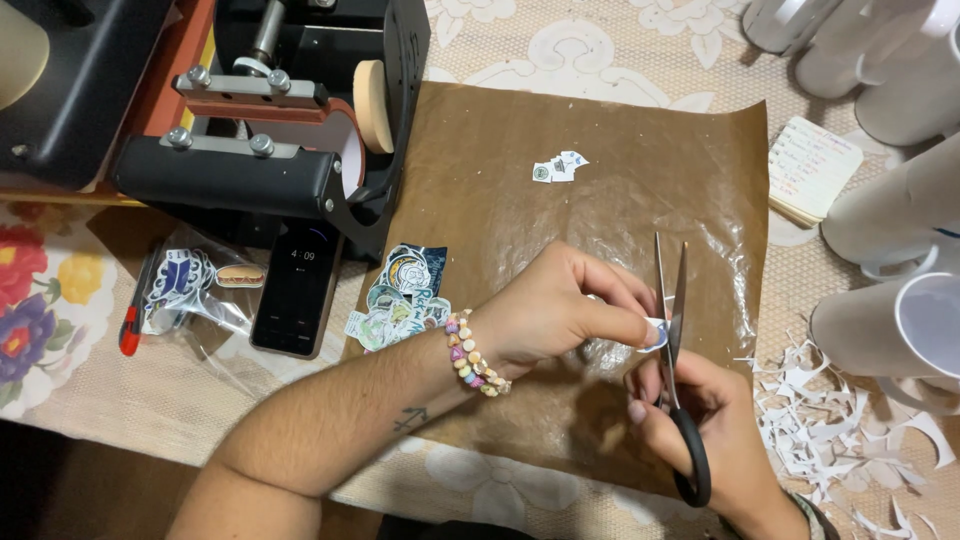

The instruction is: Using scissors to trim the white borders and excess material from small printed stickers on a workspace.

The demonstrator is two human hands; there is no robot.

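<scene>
A big brown sheet (pixel 590 180) covers the table, and everything else sits around it. At its top left stands a black press (pixel 270 130). White mugs (pixel 890 200) crowd along its right side, with a small notepad (pixel 812 168) next to them. White paper scraps (pixel 830 420) are piled off its bottom right corner. A phone (pixel 297 290) lies just off its left edge, and a heap of cut stickers (pixel 400 295) sits on that edge. A few tiny cut bits (pixel 558 168) lie near the top middle of the sheet. Over the sheet's lower right part, the right hand (pixel 720 440) grips black scissors (pixel 678 370), fingers curled through the handle, blades a little apart and pointing up. The left hand (pixel 555 310) pinches a small sticker (pixel 655 333) between thumb and fingertip, right at the blades. The cutting step looks to be in hand. The next snip would need the sticker turned slowly so the blades follow its edge.
</scene>
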